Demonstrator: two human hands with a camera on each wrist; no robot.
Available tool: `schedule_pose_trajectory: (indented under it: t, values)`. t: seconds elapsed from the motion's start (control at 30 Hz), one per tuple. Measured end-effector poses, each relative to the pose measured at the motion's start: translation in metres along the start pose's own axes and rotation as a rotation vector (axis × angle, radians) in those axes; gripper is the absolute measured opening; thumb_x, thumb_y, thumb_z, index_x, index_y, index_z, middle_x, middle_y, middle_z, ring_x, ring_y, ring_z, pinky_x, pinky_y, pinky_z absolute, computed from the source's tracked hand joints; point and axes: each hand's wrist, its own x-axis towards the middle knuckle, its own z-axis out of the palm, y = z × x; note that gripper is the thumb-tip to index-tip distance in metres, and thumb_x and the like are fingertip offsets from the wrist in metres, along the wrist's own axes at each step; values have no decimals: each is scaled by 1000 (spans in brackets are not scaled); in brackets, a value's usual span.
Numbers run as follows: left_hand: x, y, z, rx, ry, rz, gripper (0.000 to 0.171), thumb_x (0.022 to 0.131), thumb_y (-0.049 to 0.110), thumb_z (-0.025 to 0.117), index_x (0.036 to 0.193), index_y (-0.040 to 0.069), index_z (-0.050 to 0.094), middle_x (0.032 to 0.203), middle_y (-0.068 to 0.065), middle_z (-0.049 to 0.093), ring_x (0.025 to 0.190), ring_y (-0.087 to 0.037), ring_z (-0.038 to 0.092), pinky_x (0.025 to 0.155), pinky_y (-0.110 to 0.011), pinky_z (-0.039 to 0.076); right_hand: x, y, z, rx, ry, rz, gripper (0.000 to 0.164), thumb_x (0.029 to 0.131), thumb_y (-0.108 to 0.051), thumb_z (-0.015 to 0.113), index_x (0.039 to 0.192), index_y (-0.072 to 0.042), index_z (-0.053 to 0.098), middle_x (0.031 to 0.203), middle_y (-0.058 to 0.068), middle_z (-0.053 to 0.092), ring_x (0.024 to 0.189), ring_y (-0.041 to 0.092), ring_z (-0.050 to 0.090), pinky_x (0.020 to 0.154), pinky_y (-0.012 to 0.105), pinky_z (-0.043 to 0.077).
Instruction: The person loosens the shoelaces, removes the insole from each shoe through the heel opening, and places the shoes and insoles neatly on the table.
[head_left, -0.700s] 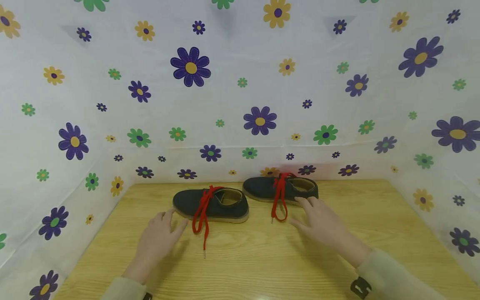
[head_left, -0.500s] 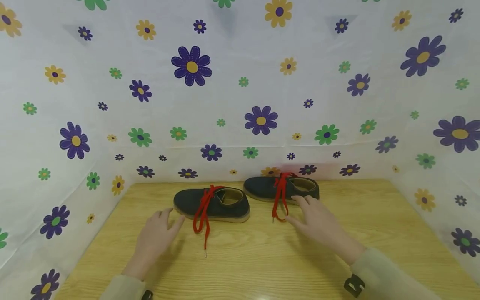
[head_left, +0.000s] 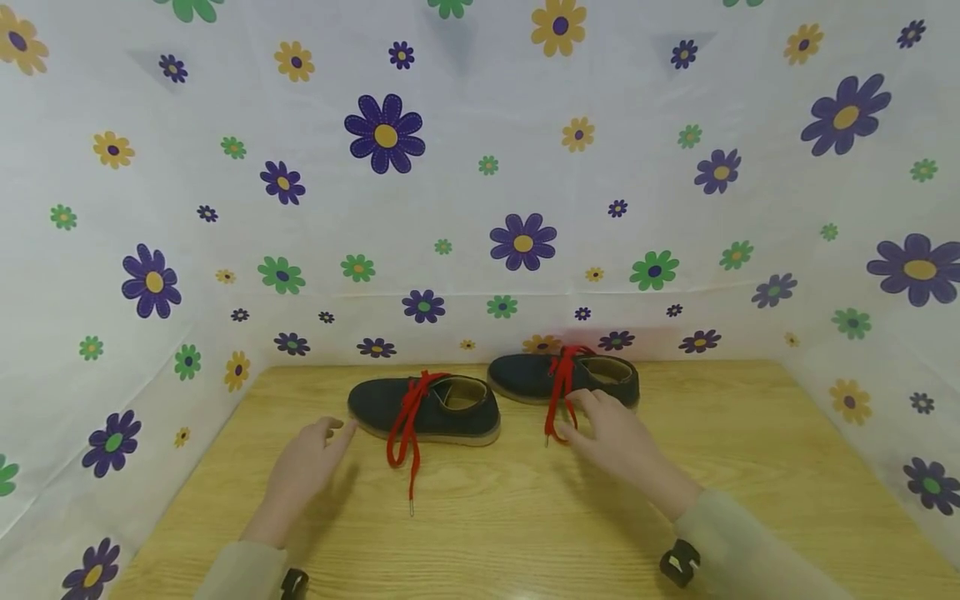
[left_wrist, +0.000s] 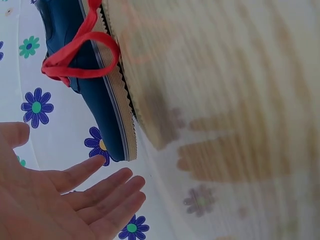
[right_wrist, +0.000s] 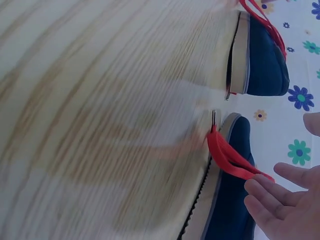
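Observation:
Two dark navy lace-up shoes lie with toes to the left on a wooden table. The left shoe (head_left: pixel 375 404) stands nearer, its red shoelace (head_left: pixel 405 417) hanging over the side onto the wood. The right shoe (head_left: pixel 517 375) is farther back, with a looped red shoelace (head_left: pixel 557 396) down its side. My left hand (head_left: pixel 300 467) hovers by the left shoe's toe, fingers loosely extended and holding nothing. Beside the right shoe's lace is my right hand (head_left: pixel 626 437); in the right wrist view its relaxed fingers (right_wrist: pixel 267 195) overlap the end of the red loop.
A white cloth with printed flowers (head_left: pixel 522 242) surrounds the table (head_left: pixel 480 533) at the back and both sides. The right shoe stands near the back cloth. A metal lace tip (head_left: pixel 411 507) lies toward the front.
My right hand has moved left, from beside the right shoe to its hanging lace. My left hand has shifted slightly down and left beside the left shoe's toe. The shoes stay put.

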Motion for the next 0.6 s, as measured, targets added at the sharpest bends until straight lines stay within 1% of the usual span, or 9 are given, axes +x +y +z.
schedule_pose_trajectory:
  t: [0.13, 0.23, 0.33, 0.4, 0.43, 0.53, 0.6]
  values:
    - [4, -5, -1, -39, -16, -18, 72, 114, 52, 35, 143, -10, 55, 144, -36, 59, 130, -54, 59, 106, -65, 50, 4, -5, 2, 33, -15, 19, 41, 102, -34, 71, 128, -3, 68, 108, 13, 71, 96, 26, 67, 84, 47, 58]
    - [7, -11, 0, -59, -12, -26, 73, 114, 53, 33, 142, -10, 55, 144, -35, 59, 131, -54, 58, 108, -65, 49, 7, -8, 6, 64, -29, 36, 37, 102, -33, 71, 124, -3, 69, 96, 8, 67, 85, 21, 61, 75, 39, 53]
    - [9, -17, 1, -86, -12, -39, 77, 114, 56, 31, 143, -11, 55, 144, -34, 60, 131, -54, 58, 110, -65, 48, 11, -10, 11, 85, -45, 56, 34, 103, -34, 70, 121, -5, 71, 88, 4, 62, 79, 17, 55, 71, 33, 47]
    - [11, -20, 1, -115, -22, -54, 78, 113, 57, 29, 143, -10, 55, 137, -33, 64, 125, -51, 61, 107, -63, 49, 13, -12, 13, 98, -55, 66, 33, 103, -35, 69, 120, -6, 72, 88, 3, 62, 80, 16, 55, 72, 33, 47]
    - [12, -22, 1, -130, -24, -63, 78, 113, 58, 29, 142, -9, 55, 133, -31, 66, 122, -48, 63, 106, -62, 50, 14, -12, 14, 104, -56, 66, 33, 103, -35, 69, 119, -6, 72, 90, 2, 64, 81, 16, 57, 74, 34, 50]
    - [16, -22, 2, -174, -21, -77, 76, 113, 58, 30, 141, -7, 57, 124, -27, 69, 114, -41, 66, 101, -59, 51, 19, -15, 15, 127, -49, 69, 32, 104, -34, 68, 118, -6, 72, 97, 5, 71, 89, 19, 66, 84, 41, 57]
    - [19, -20, 2, -202, -14, -75, 75, 113, 58, 30, 140, -6, 57, 125, -28, 70, 115, -41, 67, 104, -59, 51, 22, -16, 16, 137, -42, 72, 32, 104, -34, 68, 117, -5, 72, 100, 7, 74, 93, 22, 70, 90, 45, 59]
